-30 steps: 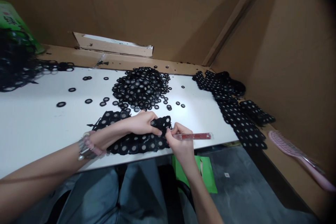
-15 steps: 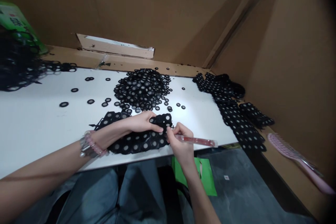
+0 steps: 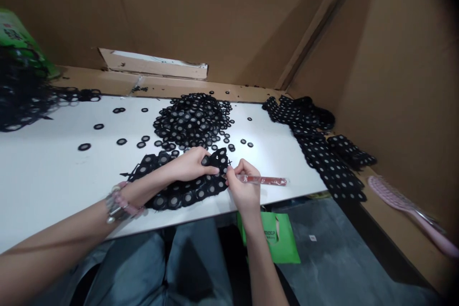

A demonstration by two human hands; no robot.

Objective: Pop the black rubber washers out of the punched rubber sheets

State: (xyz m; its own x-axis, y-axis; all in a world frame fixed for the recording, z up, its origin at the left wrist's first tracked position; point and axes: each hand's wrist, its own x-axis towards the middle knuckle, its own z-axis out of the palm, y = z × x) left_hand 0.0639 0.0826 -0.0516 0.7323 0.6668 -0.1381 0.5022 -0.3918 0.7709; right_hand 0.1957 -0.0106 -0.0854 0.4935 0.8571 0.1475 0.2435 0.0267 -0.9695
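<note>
Your left hand (image 3: 191, 165) lies flat, fingers together, pressing the black lace strip (image 3: 179, 197) onto the white table (image 3: 53, 177). Your right hand (image 3: 244, 186) pinches a red pen-shaped tool (image 3: 263, 180), its tip at the strip's edge beside the left fingers. The step in hand: working that edge. Beyond lies a heap of black rings (image 3: 190, 119); rightward, more lace strips (image 3: 324, 162).

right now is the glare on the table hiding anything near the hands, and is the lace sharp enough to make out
In the head view, glare brightens the white table beside the pile of black rings without hiding them; the black lace under the left hand looks slightly soft but its holes remain clear.
</note>
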